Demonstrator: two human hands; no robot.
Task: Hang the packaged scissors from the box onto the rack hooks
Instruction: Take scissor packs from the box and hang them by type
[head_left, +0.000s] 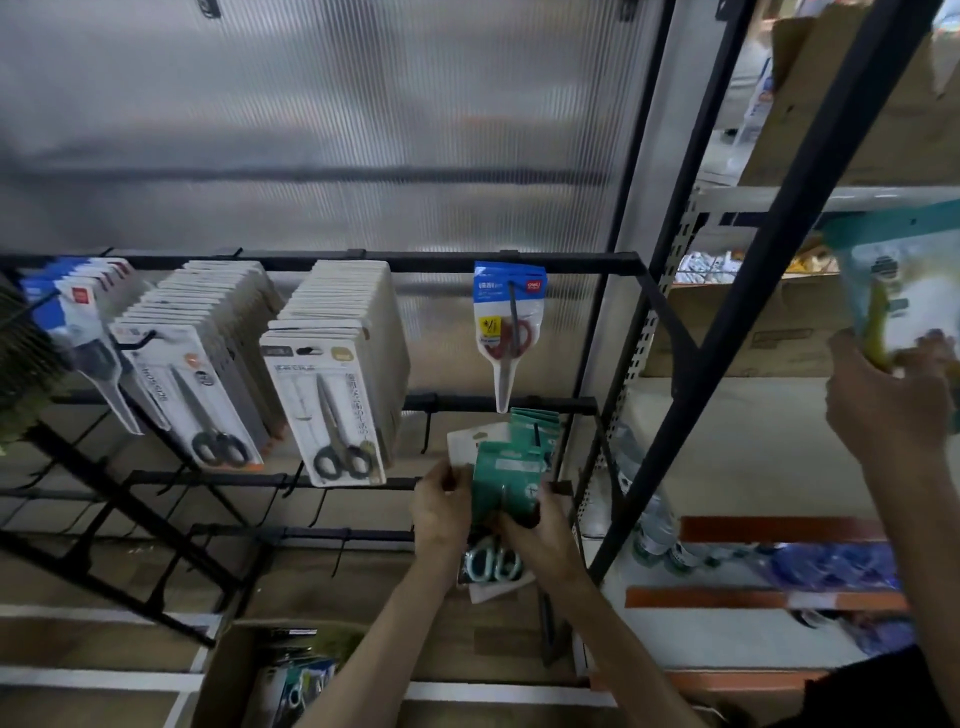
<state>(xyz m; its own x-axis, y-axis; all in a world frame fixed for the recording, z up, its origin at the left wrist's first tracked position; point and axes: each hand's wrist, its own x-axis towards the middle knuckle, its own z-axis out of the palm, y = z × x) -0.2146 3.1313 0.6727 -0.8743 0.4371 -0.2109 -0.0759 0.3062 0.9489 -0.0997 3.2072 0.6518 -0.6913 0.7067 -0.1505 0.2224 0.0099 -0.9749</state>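
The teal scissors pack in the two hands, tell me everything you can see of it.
The teal scissors pack is a flat packet with a teal upper part and a pale label; pale blue-green scissor handles show below the hands. It is held roughly upright in front of more teal packs hanging on the rack. The left hand holds its left edge, and the right hand grips its right side.

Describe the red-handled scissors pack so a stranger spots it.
Find the black rack's top bar. At its right end hangs one lone pack, blue header, red-handled scissors pointing down. Its left neighbours are thick white stacks with black handles.
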